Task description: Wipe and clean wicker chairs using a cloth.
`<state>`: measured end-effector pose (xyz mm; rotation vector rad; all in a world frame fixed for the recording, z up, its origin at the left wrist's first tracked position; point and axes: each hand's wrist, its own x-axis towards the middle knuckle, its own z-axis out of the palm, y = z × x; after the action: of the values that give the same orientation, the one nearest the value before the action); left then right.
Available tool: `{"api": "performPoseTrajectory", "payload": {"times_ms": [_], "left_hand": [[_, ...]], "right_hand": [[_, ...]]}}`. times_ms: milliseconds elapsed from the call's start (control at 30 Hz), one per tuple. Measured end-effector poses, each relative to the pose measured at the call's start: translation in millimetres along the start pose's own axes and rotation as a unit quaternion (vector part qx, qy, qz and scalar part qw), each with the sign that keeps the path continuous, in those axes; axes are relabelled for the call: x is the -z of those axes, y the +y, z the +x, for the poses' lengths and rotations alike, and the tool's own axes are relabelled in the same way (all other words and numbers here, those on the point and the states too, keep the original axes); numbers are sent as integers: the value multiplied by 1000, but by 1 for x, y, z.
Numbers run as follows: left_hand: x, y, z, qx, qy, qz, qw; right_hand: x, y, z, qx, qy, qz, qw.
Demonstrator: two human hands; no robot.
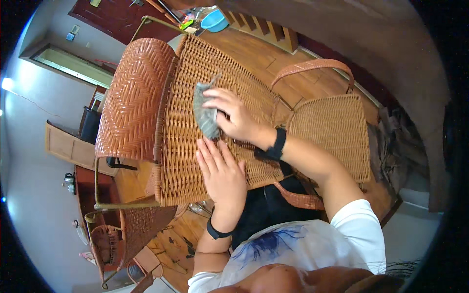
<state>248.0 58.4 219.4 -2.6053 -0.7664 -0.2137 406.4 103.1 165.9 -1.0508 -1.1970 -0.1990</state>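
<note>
Wooden floor under wicker chair (pixel 205 161); right hand (pixel 234 115) gripping grey cloth (pixel 205 115), left hand (pixel 222 171) open, flat.

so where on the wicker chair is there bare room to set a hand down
Free weave lies between the grey cloth and the rolled headrest, and on the footrest panel right of the wrist. The middle is crowded by the right hand and left hand.

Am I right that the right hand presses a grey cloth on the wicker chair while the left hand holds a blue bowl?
Not quite. In the head view the right hand does press the grey cloth on the wicker chair, but the left hand holds no bowl: it lies flat and empty on the woven seat.
</note>
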Motion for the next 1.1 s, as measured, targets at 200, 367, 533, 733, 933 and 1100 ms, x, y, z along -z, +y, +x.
{"api": "performPoseTrajectory", "payload": {"times_ms": [200, 367, 533, 733, 933, 1100], "left_hand": [[-8, 5, -4, -2, -54, 29, 998], [-10, 0, -6, -14, -42, 39, 998], [-9, 5, -4, -19, -46, 42, 998], [-11, 6, -7, -17, -40, 33, 999], [-11, 3, -10, -15, -15, -4, 1000], [-8, 9, -5, -23, -26, 21, 999]], "right_hand": [[-10, -16, -17, 1, -84, -54, 995], [-23, 15, 13, 15, -28, -140, 990], [-9, 74, 58, -45, 83, -195, 976], [-24, 26, 20, 23, 2, -151, 988], [-28, 7, 16, 47, -50, -109, 992], [-10, 69, 77, -15, 68, -231, 970]]}}
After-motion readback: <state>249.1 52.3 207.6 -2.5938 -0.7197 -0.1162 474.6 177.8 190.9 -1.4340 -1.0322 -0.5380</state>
